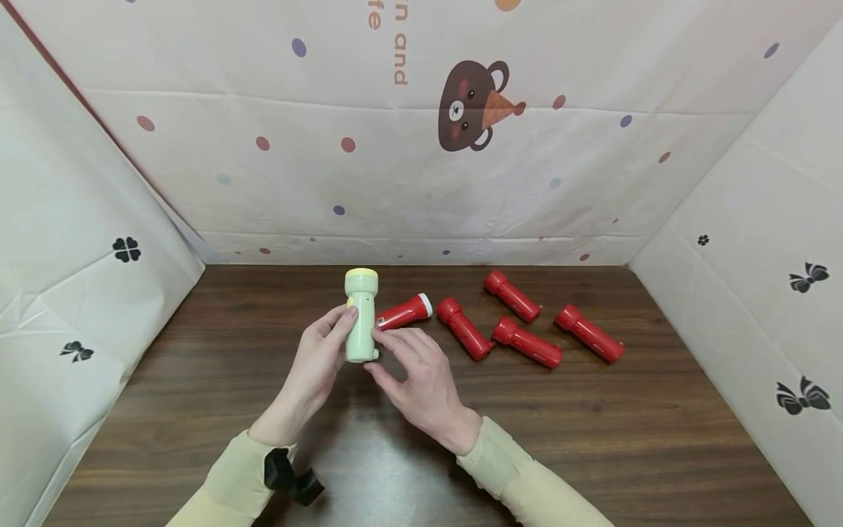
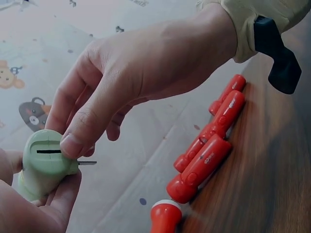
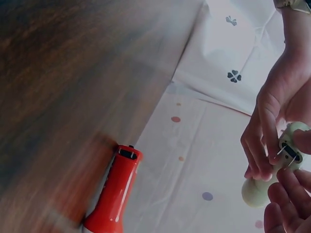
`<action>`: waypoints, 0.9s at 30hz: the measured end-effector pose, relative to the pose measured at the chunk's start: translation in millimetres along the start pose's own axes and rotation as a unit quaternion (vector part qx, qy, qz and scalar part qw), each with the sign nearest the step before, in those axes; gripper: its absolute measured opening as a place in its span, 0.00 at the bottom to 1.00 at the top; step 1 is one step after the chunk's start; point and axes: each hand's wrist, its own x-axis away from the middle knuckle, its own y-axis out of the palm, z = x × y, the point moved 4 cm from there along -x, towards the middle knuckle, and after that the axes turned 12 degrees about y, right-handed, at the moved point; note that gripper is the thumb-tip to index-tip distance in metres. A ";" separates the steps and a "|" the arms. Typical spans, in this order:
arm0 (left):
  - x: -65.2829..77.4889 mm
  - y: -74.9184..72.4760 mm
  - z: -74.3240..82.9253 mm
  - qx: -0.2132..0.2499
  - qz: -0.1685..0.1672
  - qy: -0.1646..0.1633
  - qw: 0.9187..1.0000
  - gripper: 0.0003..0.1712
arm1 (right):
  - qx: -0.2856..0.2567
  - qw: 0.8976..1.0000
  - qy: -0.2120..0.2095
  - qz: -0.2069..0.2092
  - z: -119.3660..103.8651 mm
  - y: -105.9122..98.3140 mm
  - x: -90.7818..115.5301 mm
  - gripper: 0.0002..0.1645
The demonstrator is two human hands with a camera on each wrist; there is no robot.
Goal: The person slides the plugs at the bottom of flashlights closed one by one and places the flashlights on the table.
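Observation:
My left hand [image 1: 318, 356] grips a light green flashlight [image 1: 361, 322] around its body, thumb along the side, with the yellow-rimmed head pointing up. At its tail is my right hand [image 1: 421, 373], thumb on the end and fingertips at the side. From the left wrist view, the flashlight's tail end [image 2: 46, 151] shows a dark slot, and a thin metal prong [image 2: 87, 162] sticks out beside the right thumb. Two such metal prongs stand out of a dark socket [image 3: 290, 151] in the right wrist view, between the fingers of both hands.
Just behind the hands lies a red flashlight with a white rim [image 1: 403, 313]. Several all-red flashlights [image 1: 527, 342] lie to the right on the dark wooden table [image 1: 593, 439]. Patterned white sheets [image 1: 395, 183] enclose the back and both sides.

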 end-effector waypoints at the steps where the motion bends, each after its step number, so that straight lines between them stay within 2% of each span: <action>1: 0.3 -0.2 0.3 -0.001 0.001 0.000 1.000 0.28 | 0.003 1.000 -0.003 0.000 0.0 -1.0 0.0 0.28; 6: 2.1 -2.1 3.3 -0.001 0.002 0.006 1.000 0.27 | 0.007 1.000 -0.021 0.001 1.6 -8.0 0.0 0.27; 11: 4.0 -2.8 3.1 -0.015 -0.022 0.004 1.000 0.26 | 0.000 0.999 -0.037 -0.009 3.3 -15.1 -0.3 0.27; 18: 6.5 -1.7 -0.6 -0.014 -0.058 -0.004 0.998 0.27 | -0.007 0.999 -0.018 -0.047 5.0 -18.8 1.2 0.28; 27: 8.5 -3.5 -2.0 -0.044 -0.075 -0.012 0.996 0.29 | 0.009 0.997 -0.028 -0.067 5.1 -20.0 3.7 0.31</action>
